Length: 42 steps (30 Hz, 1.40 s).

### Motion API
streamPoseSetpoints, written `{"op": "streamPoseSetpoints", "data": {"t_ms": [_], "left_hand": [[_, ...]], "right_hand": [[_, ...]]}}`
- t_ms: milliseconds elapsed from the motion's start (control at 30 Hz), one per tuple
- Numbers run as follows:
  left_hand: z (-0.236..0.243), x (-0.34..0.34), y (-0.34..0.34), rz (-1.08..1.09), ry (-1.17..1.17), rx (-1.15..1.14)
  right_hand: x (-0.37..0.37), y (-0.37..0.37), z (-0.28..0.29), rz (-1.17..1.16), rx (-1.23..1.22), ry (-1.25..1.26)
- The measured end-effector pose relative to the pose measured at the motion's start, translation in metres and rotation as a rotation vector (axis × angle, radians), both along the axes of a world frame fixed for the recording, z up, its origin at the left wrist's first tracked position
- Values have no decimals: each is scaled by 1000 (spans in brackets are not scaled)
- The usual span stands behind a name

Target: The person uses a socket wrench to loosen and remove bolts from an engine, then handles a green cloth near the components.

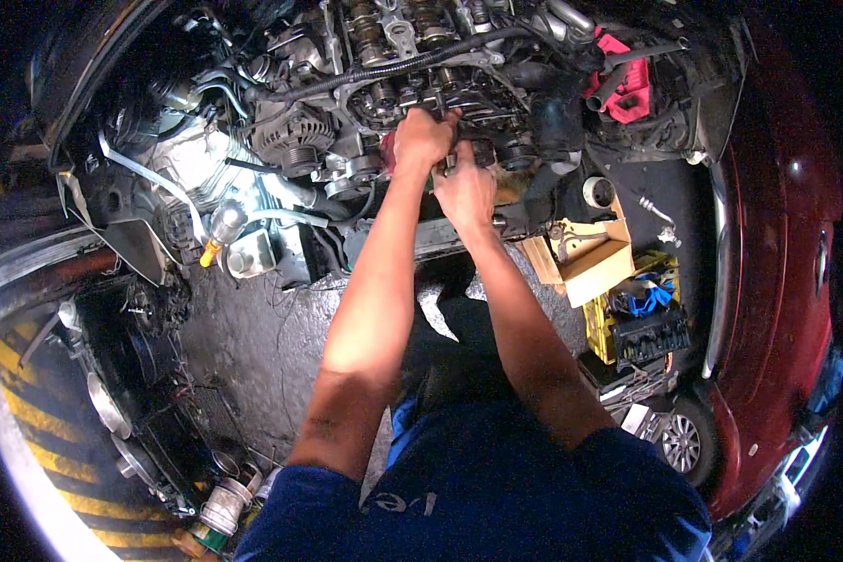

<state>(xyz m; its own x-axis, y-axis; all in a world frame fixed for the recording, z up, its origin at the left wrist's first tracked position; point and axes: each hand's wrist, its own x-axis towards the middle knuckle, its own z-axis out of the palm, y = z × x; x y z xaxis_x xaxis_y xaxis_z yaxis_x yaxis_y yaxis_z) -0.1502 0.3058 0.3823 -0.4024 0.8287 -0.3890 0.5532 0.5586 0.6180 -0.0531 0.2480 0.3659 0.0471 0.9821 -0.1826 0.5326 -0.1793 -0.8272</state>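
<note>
Both my arms reach forward into an open car engine bay. My left hand (423,142) is closed at the near edge of the exposed engine (393,94), its knuckles up. Just below and to its right, my right hand (465,192) is closed too, almost touching the left. A dark metal piece shows by the fingers of my right hand, but its kind is too unclear to name. What my left fingers grip is hidden. Left of my hands sits the alternator (295,136). A black corrugated hose (412,66) runs across the engine beyond them.
A lit work lamp (225,225) hangs at the left of the bay. A pink-red tray (628,80) lies at the far right. An open cardboard box (599,267), a black socket set (651,335) and a dark red car (782,281) are on my right. Engine parts stand at lower left.
</note>
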Motion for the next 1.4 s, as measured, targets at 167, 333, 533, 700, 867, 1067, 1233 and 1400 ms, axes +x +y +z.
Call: {"op": "streamPoseSetpoints", "data": {"t_ms": [167,333,533,700,867,1067,1233,1400], "left_hand": [[-27,-17,4,15,-71,104],[-21,-3,5,79,-396,136],[7,5,-5,-131,-23,-81],[-16,5,-3,-165,126,70],[-18,-1,0,-124,-30,31],[5,13,-8,-80,42,9],[5,7,-6,-144,82,24],[1,6,-9,-103,-21,8]], "right_hand": [[-2,-16,-19,-1,172,478],[13,-1,-36,-74,-466,1729],[9,1,12,78,-193,32],[1,-13,-22,-51,121,415],[13,-11,-36,-101,-795,1832],[18,-5,-8,-23,-89,478],[16,-7,-32,-96,-426,958],[17,-9,-31,-88,-614,1400]]}}
